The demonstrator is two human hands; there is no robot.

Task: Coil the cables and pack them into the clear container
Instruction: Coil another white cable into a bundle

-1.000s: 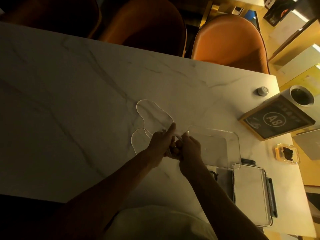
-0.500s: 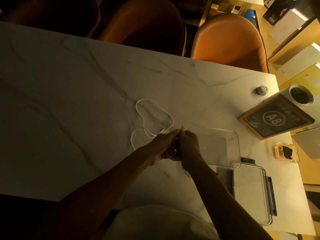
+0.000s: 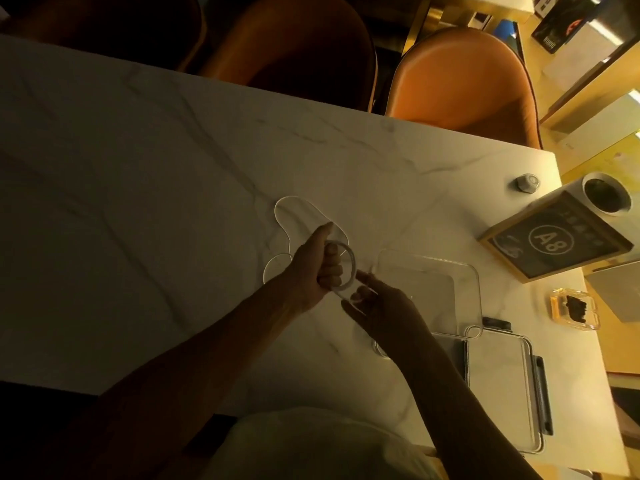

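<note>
A thin white cable (image 3: 282,211) lies in loose curves on the marble table. My left hand (image 3: 317,263) is closed around a small coiled loop of it (image 3: 352,263), held above the table. My right hand (image 3: 375,306) pinches the lower end of that loop with thumb and fingers. Just right of my hands sits the clear container (image 3: 467,271), a shallow square tub. Its clear lid (image 3: 502,393) with dark latches lies nearer me on the right.
A framed "A8" sign (image 3: 554,239), a white cylinder (image 3: 606,195) and a small grey knob (image 3: 527,183) stand at the table's right end. A small amber case (image 3: 575,308) lies near the right edge. Orange chairs (image 3: 464,81) line the far side.
My hands, pressed together before, have drawn apart. A round coil now shows in my left hand, and my right hand has dropped lower to the right.
</note>
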